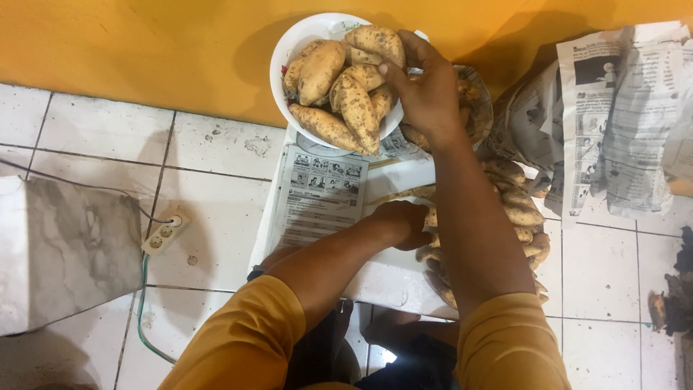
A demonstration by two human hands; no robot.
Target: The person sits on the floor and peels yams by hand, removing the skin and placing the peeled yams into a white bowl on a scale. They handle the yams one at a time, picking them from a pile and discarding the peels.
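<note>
Risk: white bowl (289, 58) heaped w/ sweet potatoes (339, 87); right hand (426, 87) grips top one, left hand (401, 220) curls shut on loose pile (520, 209). Bump could spill heap.

Orange wall (144, 50) stood far; white tiled floor (216, 159) lay near, power strip (164, 232) left, marble slab (65, 253) near left.

tan sweet potatoes (346, 87), heaped in white bowl (292, 40)

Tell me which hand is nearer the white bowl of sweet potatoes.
Right. The right hand rests on the white bowl of sweet potatoes at its right edge; the left hand is well below it, by the sweet potato pile.
</note>
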